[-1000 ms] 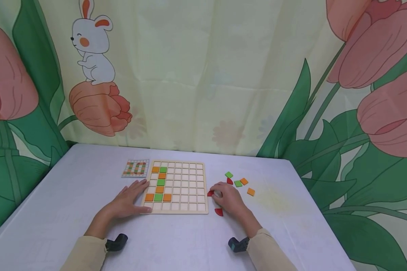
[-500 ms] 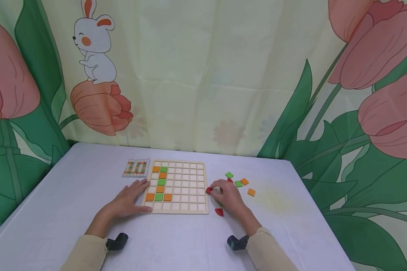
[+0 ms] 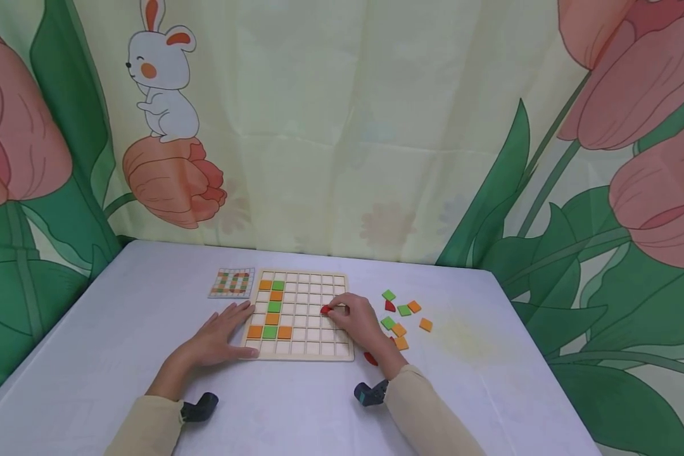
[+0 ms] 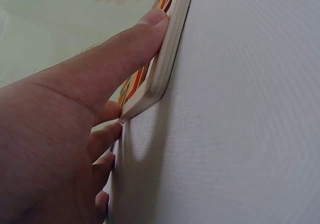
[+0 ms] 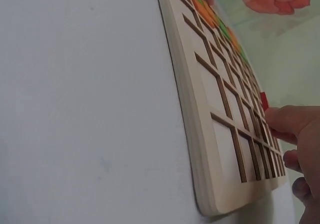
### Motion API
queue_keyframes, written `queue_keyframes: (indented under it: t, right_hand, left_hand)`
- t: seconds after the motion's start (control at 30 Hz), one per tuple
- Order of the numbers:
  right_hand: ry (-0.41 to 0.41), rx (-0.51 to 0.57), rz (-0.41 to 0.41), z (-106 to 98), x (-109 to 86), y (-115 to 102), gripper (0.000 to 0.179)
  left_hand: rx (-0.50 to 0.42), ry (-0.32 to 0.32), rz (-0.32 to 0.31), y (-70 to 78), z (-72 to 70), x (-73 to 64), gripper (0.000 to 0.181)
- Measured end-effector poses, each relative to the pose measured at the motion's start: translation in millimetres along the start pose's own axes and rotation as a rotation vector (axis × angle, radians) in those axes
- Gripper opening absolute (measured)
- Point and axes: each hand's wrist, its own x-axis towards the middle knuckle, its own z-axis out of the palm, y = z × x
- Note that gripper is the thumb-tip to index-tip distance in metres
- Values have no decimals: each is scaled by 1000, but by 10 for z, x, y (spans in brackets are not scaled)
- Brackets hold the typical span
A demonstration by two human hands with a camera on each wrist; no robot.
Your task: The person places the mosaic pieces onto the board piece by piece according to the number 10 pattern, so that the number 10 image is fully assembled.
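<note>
Carried leftward since the earlier frames: a red quarter-round flat piece (image 3: pixel 325 310), from the right edge of the pale wooden grid board (image 3: pixel 313 348) to over its cells, right of the middle. It is pinched between thumb and fingertips of the right hand (image 3: pixel 354 320); whether the board is touched cannot be told. For a clean placement, the cell should probably be checked against the small printed grid card (image 3: pixel 231 283) by the far-left corner, the curved side turned to match, and the piece lowered level into the recess before being let go. The board should be kept steady by the left hand (image 3: pixel 218 337): nothing grasped, fingers extended at the left edge, thumb laid on the near-left rim. The right forearm is angled in from the near right, beside loose orange square tiles (image 3: pixel 400 343); these should not be brushed by the sleeve.
</note>
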Motion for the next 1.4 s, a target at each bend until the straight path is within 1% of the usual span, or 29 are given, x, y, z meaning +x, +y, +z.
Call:
queue_keyframes:
  t: [0.07,0.17,0.23,0.37,0.53,0.6,0.73,0.97,1.1,1.3,1.4]
  right_hand:
    - [-4,30,3,34,60,-23,9]
    - [-2,38,-2,81,154,-55,7]
    - [-2,29,-13,107,211,-79,6]
    - [-14,6,-9,155,305,-147,6]
    - [-1,-46,-44,230,400,-229,6]
    - [6,-64,-56,256,429,-254,5]
    - [11,-68,-55,287,477,-304,4]
    - [-14,-82,-3,332,555,-338,8]
    - [-13,-78,-2,354,581,-341,9]
    - [17,-162,-32,377,632,-334,10]
    - [27,-199,-50,375,658,-335,9]
  left_hand:
    - [0,0,-1,6,-4,2,102]
    - [-4,0,1,18,-12,1,101]
    - [-5,2,3,23,-14,0,101]
    - [-1,2,1,24,-10,-3,101]
    - [2,4,-9,4,8,-12,102]
    - [1,5,-9,-7,11,-11,102]
    - [4,4,-7,-23,13,4,101]
    - [0,6,-7,-22,12,20,101]
    - [-1,10,-5,-27,8,21,101]
    - [1,15,7,-26,11,11,100]
    - [2,17,3,-17,2,10,100]
